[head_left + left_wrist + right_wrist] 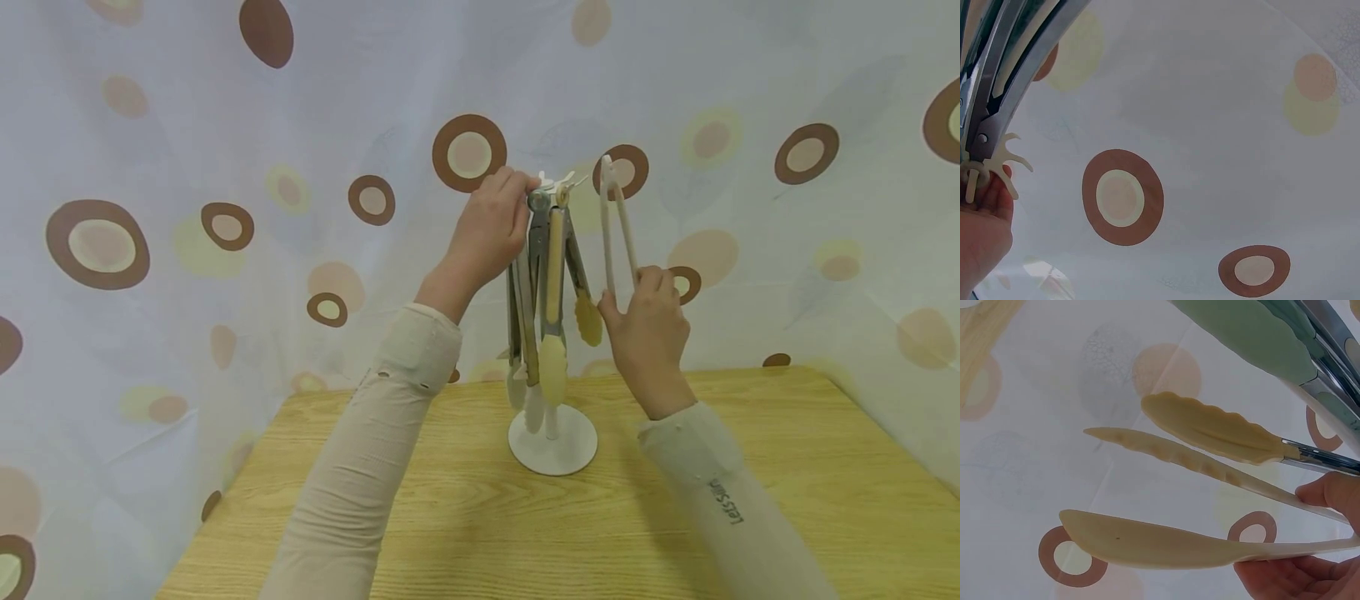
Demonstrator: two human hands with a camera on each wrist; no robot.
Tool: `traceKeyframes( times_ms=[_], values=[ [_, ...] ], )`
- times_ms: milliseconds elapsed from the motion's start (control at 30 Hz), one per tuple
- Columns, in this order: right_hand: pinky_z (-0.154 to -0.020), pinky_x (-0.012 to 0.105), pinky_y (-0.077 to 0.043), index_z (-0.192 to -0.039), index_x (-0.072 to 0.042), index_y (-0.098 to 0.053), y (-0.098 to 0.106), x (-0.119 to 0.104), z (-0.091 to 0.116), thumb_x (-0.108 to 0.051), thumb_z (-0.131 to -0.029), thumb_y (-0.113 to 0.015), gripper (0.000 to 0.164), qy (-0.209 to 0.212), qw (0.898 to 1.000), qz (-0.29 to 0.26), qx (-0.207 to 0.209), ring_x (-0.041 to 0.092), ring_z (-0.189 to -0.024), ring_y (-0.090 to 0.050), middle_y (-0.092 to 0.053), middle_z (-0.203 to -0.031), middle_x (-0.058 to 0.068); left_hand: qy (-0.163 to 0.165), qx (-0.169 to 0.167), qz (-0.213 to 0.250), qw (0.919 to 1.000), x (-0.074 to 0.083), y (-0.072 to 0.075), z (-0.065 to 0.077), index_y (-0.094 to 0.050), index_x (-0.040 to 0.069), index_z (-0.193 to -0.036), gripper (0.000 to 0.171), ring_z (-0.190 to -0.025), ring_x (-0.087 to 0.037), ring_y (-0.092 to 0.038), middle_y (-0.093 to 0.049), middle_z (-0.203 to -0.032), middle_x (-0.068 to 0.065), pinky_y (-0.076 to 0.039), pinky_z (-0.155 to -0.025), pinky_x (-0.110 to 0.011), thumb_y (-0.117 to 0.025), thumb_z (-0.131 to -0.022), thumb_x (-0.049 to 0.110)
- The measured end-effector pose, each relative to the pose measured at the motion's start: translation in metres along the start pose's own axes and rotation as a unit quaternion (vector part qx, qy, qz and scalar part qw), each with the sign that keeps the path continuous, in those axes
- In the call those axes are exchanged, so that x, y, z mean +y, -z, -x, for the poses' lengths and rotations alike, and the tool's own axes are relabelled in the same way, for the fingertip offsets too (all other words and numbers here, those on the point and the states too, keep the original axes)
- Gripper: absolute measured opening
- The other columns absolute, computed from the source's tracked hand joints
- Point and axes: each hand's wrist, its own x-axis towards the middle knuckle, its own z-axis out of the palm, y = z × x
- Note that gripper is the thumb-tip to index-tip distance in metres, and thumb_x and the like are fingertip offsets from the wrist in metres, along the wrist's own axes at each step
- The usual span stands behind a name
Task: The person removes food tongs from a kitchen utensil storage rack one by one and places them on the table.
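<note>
A white rotating stand (pixel 552 450) with a round base holds several tongs by its top hooks. My left hand (pixel 491 221) grips the top of the stand, fingers around the hooked crown (pixel 1007 165). Metal tongs with yellow tips (pixel 553 371) hang just below that hand. My right hand (pixel 648 337) holds cream one-piece tongs (pixel 618 221), bend upward, right of the stand. In the right wrist view, the thumb (pixel 1329 494) lies on one arm of the cream tongs (pixel 1147 540) and the fingers are under the other; their scoop ends stand apart.
Green-tipped tongs (pixel 1254 337) and mustard-tipped tongs (pixel 1210 428) hang close beside the cream pair. The stand is on a wooden table (pixel 465 508), near its back edge. A patterned curtain (pixel 187 125) hangs behind and along the sides.
</note>
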Motion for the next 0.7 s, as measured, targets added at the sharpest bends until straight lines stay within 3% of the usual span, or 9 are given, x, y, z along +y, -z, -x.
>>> traceKeyframes(
  times_ms=[700],
  values=[
    [-0.064,0.057,-0.048,-0.113,0.014,-0.049,0.018,0.014,-0.003,-0.021,-0.091,-0.061,0.043,-0.013,0.998,-0.006,-0.056,0.048,-0.079,-0.055,-0.049,-0.101,0.029,-0.002,0.004,-0.003,1.0000,0.000,-0.001,0.000,-0.056,0.001,-0.124,0.032,-0.109,-0.025,-0.050,-0.056,-0.120,-0.012,-0.038,-0.097,-0.030,-0.033,-0.103,0.007]
  ],
)
